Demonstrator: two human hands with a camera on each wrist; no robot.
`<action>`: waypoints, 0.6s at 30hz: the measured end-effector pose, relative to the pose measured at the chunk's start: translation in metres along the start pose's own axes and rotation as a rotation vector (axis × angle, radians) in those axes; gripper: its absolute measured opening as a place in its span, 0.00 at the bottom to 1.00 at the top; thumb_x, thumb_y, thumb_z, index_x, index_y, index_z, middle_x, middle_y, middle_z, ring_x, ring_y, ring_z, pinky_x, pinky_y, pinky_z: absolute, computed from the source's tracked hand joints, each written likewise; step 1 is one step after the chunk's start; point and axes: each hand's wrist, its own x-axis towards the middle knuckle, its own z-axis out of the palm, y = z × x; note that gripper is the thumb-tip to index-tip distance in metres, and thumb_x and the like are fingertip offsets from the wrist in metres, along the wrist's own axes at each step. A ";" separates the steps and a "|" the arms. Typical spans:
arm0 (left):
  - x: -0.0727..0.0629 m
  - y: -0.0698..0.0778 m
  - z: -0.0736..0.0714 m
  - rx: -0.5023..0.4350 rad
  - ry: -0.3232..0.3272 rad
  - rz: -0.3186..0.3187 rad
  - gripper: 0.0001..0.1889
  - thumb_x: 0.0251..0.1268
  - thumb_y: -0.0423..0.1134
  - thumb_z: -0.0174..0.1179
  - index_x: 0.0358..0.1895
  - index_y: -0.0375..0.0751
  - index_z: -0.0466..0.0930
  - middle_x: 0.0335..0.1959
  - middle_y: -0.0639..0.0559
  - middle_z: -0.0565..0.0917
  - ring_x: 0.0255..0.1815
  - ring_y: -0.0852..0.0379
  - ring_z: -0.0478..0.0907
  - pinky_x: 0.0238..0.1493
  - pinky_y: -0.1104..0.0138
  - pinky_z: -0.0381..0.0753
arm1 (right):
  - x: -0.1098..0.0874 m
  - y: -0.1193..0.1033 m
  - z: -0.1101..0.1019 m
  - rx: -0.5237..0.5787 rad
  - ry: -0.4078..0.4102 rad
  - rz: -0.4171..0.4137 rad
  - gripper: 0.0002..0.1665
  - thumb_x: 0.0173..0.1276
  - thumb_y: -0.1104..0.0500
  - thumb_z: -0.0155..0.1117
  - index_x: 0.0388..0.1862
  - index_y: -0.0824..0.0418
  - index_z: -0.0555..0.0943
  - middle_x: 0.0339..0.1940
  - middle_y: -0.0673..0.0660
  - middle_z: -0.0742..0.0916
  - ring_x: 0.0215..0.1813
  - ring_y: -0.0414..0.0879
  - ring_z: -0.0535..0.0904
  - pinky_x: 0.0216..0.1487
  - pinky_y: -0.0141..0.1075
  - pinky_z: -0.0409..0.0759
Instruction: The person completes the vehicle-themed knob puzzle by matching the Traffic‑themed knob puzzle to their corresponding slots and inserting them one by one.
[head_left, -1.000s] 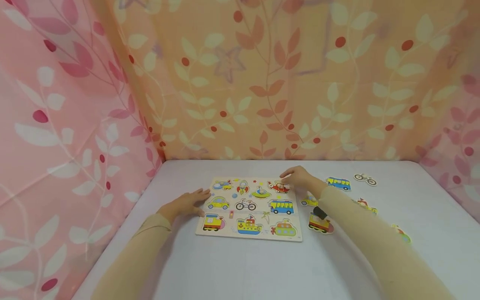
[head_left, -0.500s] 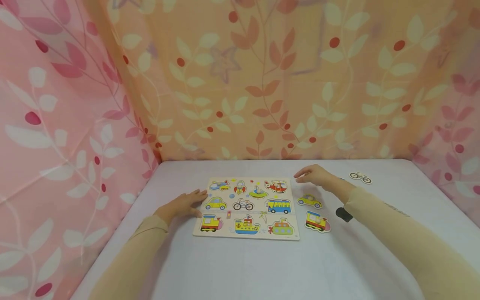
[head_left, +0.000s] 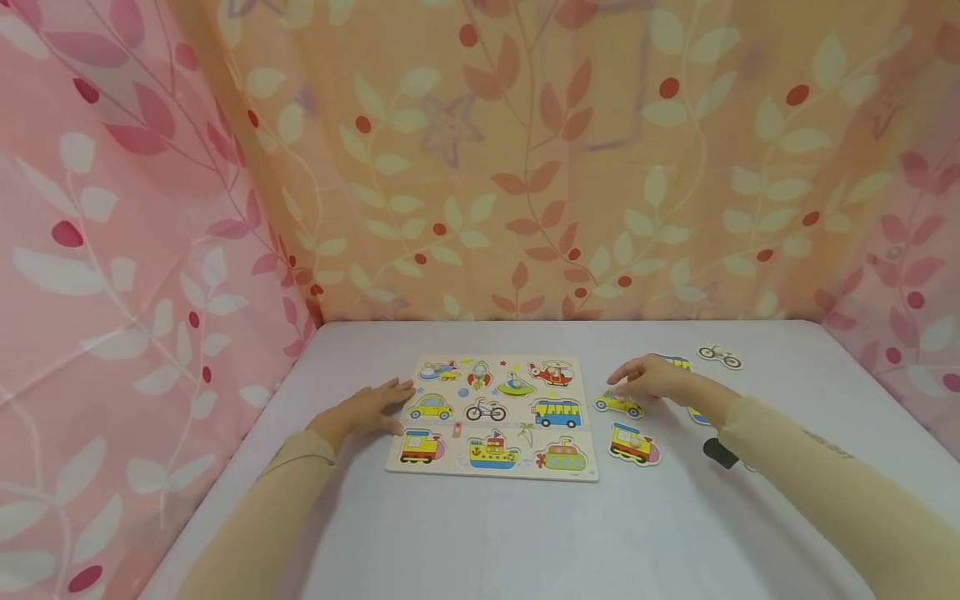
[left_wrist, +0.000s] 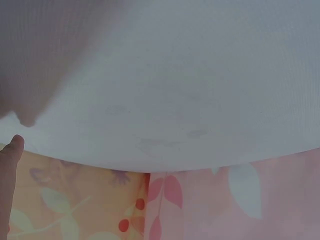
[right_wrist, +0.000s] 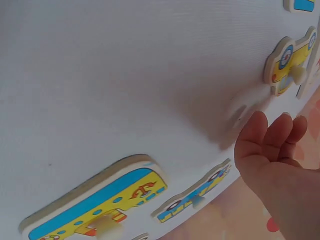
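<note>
Puzzle board lies flat on the tabletop; left hand rests at its left edge, thumb and fingers spread. Right hand, fingers loosely bent, holding nothing, is near the loose car piece, right of the board, beyond the train piece.

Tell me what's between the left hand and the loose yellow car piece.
The head view shows the puzzle board between them: the left hand at its left edge, the loose yellow car piece just off its right.
</note>
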 end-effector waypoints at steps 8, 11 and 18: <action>0.004 0.000 0.002 -0.006 -0.013 -0.010 0.42 0.57 0.47 0.68 0.74 0.39 0.61 0.76 0.43 0.57 0.77 0.38 0.45 0.70 0.38 0.43 | 0.001 0.017 -0.002 -0.022 -0.038 0.038 0.16 0.62 0.57 0.71 0.48 0.61 0.85 0.43 0.54 0.81 0.39 0.47 0.69 0.36 0.36 0.68; 0.006 0.000 0.003 -0.010 -0.014 -0.015 0.42 0.57 0.46 0.69 0.74 0.39 0.61 0.76 0.44 0.57 0.77 0.39 0.45 0.71 0.38 0.42 | 0.001 0.021 -0.003 -0.014 -0.041 0.041 0.16 0.62 0.57 0.71 0.48 0.62 0.84 0.44 0.55 0.81 0.40 0.48 0.70 0.37 0.37 0.67; 0.004 -0.004 0.001 -0.009 -0.010 -0.030 0.42 0.58 0.48 0.68 0.74 0.40 0.60 0.76 0.43 0.57 0.77 0.38 0.44 0.71 0.38 0.42 | 0.007 0.016 0.002 -0.048 -0.037 0.053 0.10 0.61 0.59 0.71 0.41 0.61 0.84 0.39 0.54 0.82 0.41 0.48 0.73 0.41 0.38 0.69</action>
